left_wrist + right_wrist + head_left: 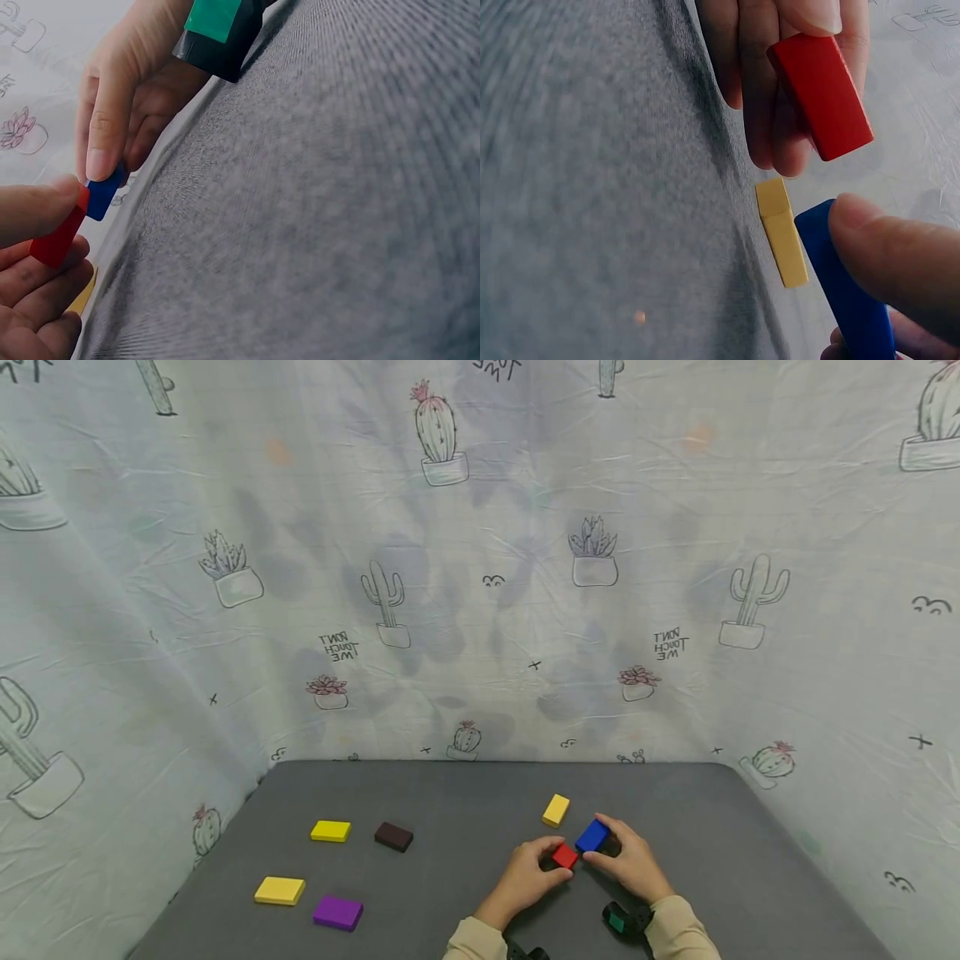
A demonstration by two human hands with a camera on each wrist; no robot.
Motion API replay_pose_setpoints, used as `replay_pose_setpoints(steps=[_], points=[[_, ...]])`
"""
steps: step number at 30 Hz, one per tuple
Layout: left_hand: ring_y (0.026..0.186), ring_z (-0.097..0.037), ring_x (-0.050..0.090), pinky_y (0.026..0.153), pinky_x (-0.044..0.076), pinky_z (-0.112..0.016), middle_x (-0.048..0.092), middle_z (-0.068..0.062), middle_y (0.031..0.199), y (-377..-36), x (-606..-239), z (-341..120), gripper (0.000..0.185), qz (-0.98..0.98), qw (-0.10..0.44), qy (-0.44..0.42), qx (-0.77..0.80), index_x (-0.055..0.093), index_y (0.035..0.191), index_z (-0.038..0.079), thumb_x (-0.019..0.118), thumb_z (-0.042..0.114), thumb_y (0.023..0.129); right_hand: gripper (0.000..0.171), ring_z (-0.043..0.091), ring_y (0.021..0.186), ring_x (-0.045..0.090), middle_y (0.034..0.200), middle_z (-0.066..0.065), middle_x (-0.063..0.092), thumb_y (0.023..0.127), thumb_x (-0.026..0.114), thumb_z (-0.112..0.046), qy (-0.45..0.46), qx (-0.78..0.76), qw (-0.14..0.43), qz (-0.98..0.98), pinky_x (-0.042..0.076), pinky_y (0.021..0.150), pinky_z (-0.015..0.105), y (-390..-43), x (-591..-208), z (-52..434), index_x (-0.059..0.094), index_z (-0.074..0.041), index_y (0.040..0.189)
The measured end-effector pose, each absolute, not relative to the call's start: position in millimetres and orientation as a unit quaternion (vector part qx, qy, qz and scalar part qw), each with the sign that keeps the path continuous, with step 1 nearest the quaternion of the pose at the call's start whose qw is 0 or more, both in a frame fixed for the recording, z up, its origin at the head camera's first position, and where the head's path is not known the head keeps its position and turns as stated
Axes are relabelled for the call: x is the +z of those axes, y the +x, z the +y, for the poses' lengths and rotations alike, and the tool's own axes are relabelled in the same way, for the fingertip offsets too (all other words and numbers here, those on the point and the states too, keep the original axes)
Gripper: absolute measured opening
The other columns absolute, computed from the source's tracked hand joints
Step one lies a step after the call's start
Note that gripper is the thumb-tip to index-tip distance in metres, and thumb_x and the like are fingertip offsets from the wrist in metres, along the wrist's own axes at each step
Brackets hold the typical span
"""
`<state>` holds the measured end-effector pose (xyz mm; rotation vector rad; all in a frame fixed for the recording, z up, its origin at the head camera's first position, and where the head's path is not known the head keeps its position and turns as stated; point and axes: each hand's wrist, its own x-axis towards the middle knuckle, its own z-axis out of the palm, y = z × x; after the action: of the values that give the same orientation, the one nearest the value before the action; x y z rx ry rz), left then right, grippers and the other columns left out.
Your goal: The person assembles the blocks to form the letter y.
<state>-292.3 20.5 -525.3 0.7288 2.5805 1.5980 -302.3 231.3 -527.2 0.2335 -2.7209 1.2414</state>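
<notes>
Between thumb and fingers my left hand point(527, 874) pinches a red block point(565, 857), held tilted. My right hand point(632, 862) grips a blue block point(592, 836) the same way, just right of the red one. In the head view the two blocks sit close side by side. The right wrist view shows a gap between the red block point(823, 97) and the blue block point(847, 289). A light yellow block point(556, 810) lies on the grey table just beyond both hands.
Farther left on the grey table point(450, 910) lie a bright yellow block point(331, 832), a dark brown block point(393, 837), a light yellow block point(280, 891) and a purple block point(338, 912). A cactus-print curtain point(480, 610) surrounds the table's back and sides.
</notes>
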Motion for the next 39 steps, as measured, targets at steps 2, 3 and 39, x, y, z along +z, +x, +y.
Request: replay_pose_setpoints(steps=[2,3,39], points=[[0.103,-0.010,0.063,0.091,0.051,-0.030,0.069,-0.003,0.111,-293,-526,20,0.047,0.827,0.008,0.233,0.511,0.061,0.123,0.002,0.074,0.020,0.082,0.076,0.035,0.112,0.057,0.131,0.023,0.053,0.078,0.077,-0.036,0.080,0.413,0.072,-0.904,0.050,0.091,0.050,-303,-527,230,0.047,-0.001,0.138],[0.103,-0.011,0.063,0.091,0.051,-0.030,0.070,-0.004,0.110,-293,-526,19,0.047,0.827,0.007,0.234,0.510,0.061,0.123,0.001,0.074,0.019,0.082,0.076,0.035,0.112,0.057,0.131,0.023,0.053,0.078,0.077,-0.036,0.082,0.413,0.072,-0.904,0.050,0.091,0.049,-303,-527,230,0.047,-0.001,0.138],[0.105,-0.015,0.063,0.092,0.051,-0.036,0.069,-0.005,0.113,-293,-527,5,0.048,0.843,-0.001,0.211,0.495,0.061,0.125,0.002,0.073,0.022,0.083,0.075,0.037,0.112,0.058,0.132,0.023,0.052,0.077,0.078,-0.035,0.118,0.417,0.069,-0.899,0.051,0.090,0.048,-313,-530,212,0.049,-0.002,0.137]])
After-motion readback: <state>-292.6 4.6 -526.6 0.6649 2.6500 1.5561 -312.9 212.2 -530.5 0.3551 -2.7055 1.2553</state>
